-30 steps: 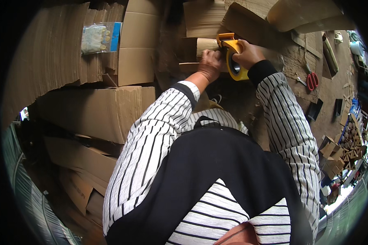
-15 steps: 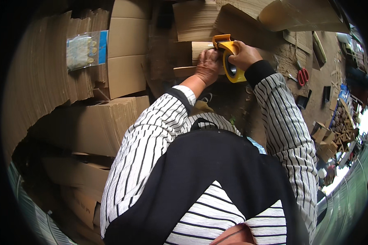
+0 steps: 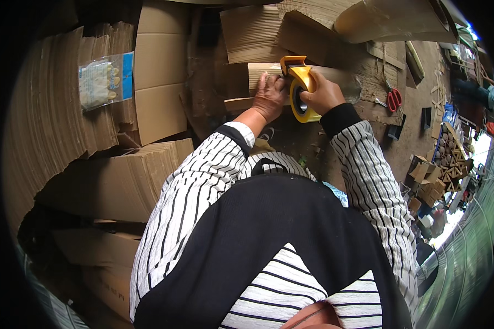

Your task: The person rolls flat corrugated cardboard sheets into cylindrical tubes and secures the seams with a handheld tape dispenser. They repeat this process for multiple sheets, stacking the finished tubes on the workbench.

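Note:
An orange tape dispenser [image 3: 301,72] with a roll of yellow tape [image 3: 304,114] in it is in my right hand [image 3: 325,94], whose fingers wrap round its frame. The dispenser's head rests at or just over a narrow bundle of cardboard [image 3: 254,75] in front of me. My left hand [image 3: 270,100] lies on that bundle, just left of the dispenser, fingers stretched out and somewhat apart. Whether tape runs from the dispenser to the cardboard I cannot tell.
Tall stacks of flat cardboard [image 3: 49,98] stand on the left, with a plastic packet of gloves [image 3: 105,81] against them. More cardboard sheets [image 3: 251,34] lie beyond my hands. To the right are red-handled scissors [image 3: 393,100], a large rolled sheet [image 3: 392,22] and small cardboard pieces [image 3: 431,183].
The whole view has shifted slightly. My left fingers have stretched out and moved left, away from the dispenser. My right hand still holds the dispenser, a little more upright.

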The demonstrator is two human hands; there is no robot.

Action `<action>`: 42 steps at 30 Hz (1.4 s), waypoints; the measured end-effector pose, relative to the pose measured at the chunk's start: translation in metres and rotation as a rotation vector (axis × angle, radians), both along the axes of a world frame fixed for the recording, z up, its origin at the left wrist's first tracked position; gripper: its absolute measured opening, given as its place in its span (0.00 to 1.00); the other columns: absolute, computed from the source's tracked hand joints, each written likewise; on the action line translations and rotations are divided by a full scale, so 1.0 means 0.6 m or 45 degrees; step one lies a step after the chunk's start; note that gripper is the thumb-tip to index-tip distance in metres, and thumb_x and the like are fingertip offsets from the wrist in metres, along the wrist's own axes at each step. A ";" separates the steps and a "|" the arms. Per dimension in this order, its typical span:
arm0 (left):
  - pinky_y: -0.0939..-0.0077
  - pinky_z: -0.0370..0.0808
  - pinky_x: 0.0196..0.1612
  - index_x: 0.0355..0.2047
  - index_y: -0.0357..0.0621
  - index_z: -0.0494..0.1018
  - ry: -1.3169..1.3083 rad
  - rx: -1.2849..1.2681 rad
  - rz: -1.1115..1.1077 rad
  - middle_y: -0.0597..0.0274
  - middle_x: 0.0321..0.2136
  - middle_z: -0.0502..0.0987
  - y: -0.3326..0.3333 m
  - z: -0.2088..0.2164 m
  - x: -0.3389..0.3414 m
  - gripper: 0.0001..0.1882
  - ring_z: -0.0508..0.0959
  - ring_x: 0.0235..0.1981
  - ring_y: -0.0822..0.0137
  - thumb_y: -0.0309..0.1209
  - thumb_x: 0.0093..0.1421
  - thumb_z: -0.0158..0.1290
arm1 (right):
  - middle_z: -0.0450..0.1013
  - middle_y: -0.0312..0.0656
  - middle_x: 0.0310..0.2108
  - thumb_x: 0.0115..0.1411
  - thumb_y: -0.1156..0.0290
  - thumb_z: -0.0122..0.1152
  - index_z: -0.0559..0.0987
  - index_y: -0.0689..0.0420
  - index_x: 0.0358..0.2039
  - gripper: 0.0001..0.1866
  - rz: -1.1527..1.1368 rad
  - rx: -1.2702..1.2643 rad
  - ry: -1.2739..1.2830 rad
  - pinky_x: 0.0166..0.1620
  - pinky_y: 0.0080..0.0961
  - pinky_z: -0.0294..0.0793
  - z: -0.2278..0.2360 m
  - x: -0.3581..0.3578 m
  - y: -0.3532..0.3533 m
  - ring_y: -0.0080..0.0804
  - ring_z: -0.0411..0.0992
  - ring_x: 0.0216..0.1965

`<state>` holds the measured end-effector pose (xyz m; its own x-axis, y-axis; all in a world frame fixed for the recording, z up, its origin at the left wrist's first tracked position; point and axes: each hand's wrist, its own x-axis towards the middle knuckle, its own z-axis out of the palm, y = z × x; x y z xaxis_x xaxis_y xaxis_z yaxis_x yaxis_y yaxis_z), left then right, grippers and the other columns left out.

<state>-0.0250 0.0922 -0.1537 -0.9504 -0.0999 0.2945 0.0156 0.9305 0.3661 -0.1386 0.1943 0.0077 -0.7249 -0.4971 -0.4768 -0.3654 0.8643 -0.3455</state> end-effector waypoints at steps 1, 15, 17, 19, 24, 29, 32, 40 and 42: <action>0.46 0.50 0.66 0.46 0.48 0.75 -0.005 0.000 -0.009 0.65 0.50 0.69 -0.001 0.002 -0.001 0.20 0.65 0.57 0.57 0.27 0.50 0.52 | 0.75 0.60 0.44 0.47 0.61 0.64 0.68 0.61 0.59 0.39 -0.007 -0.018 0.017 0.50 0.36 0.74 -0.007 0.003 0.006 0.53 0.75 0.46; 0.48 0.51 0.65 0.47 0.47 0.74 0.038 -0.026 -0.042 0.63 0.48 0.69 -0.009 -0.011 -0.001 0.20 0.66 0.56 0.59 0.30 0.52 0.54 | 0.75 0.63 0.37 0.48 0.62 0.65 0.62 0.59 0.64 0.42 -0.046 -0.057 0.035 0.47 0.41 0.75 -0.001 0.046 0.031 0.57 0.75 0.41; 0.48 0.52 0.65 0.47 0.46 0.74 0.035 -0.026 -0.060 0.63 0.47 0.69 -0.010 -0.013 -0.001 0.20 0.66 0.55 0.58 0.31 0.52 0.54 | 0.74 0.63 0.38 0.48 0.62 0.65 0.61 0.59 0.64 0.43 -0.063 -0.058 0.017 0.47 0.41 0.75 -0.003 0.049 0.034 0.57 0.75 0.41; 0.49 0.53 0.65 0.48 0.46 0.74 0.058 -0.030 -0.076 0.62 0.47 0.68 -0.015 -0.009 -0.004 0.20 0.66 0.55 0.58 0.30 0.52 0.54 | 0.74 0.63 0.38 0.48 0.62 0.65 0.60 0.59 0.65 0.44 -0.096 -0.081 0.016 0.47 0.41 0.75 -0.008 0.053 0.036 0.57 0.75 0.42; 0.50 0.54 0.64 0.46 0.46 0.74 0.047 -0.067 -0.092 0.60 0.46 0.68 -0.021 -0.002 -0.008 0.20 0.66 0.55 0.57 0.30 0.51 0.52 | 0.74 0.64 0.41 0.48 0.65 0.65 0.63 0.61 0.63 0.41 -0.154 -0.121 0.071 0.47 0.40 0.75 -0.009 0.073 0.035 0.57 0.75 0.42; 0.43 0.53 0.63 0.47 0.45 0.73 -0.004 -0.089 -0.106 0.59 0.45 0.69 -0.023 -0.008 -0.017 0.20 0.65 0.54 0.56 0.30 0.52 0.50 | 0.73 0.62 0.37 0.49 0.61 0.65 0.60 0.56 0.65 0.43 -0.138 -0.118 0.105 0.45 0.43 0.75 -0.015 0.089 0.055 0.57 0.75 0.40; 0.52 0.54 0.64 0.43 0.46 0.73 0.035 -0.125 -0.060 0.59 0.46 0.68 -0.023 -0.010 -0.021 0.16 0.67 0.53 0.56 0.30 0.51 0.49 | 0.73 0.60 0.35 0.49 0.61 0.65 0.60 0.54 0.65 0.42 -0.178 -0.085 0.096 0.42 0.45 0.75 -0.004 0.108 0.058 0.58 0.75 0.38; 0.57 0.58 0.61 0.37 0.48 0.72 0.090 0.036 -0.088 0.68 0.45 0.71 -0.043 0.015 -0.052 0.12 0.68 0.51 0.59 0.31 0.51 0.56 | 0.73 0.56 0.33 0.49 0.60 0.64 0.60 0.50 0.65 0.42 -0.169 -0.057 0.086 0.37 0.45 0.76 0.019 0.186 0.112 0.55 0.75 0.33; 0.58 0.60 0.59 0.37 0.48 0.73 0.081 0.073 -0.103 0.68 0.44 0.71 -0.049 0.017 -0.061 0.12 0.69 0.50 0.59 0.31 0.51 0.58 | 0.72 0.55 0.34 0.49 0.60 0.65 0.60 0.49 0.65 0.42 -0.157 -0.076 0.099 0.37 0.45 0.76 0.014 0.206 0.136 0.53 0.75 0.33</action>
<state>-0.0617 0.0628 -0.1438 -0.9356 -0.0422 0.3505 0.1146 0.9028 0.4146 -0.0150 0.2759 0.0164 -0.8161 -0.4276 -0.3889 -0.2852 0.8831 -0.3725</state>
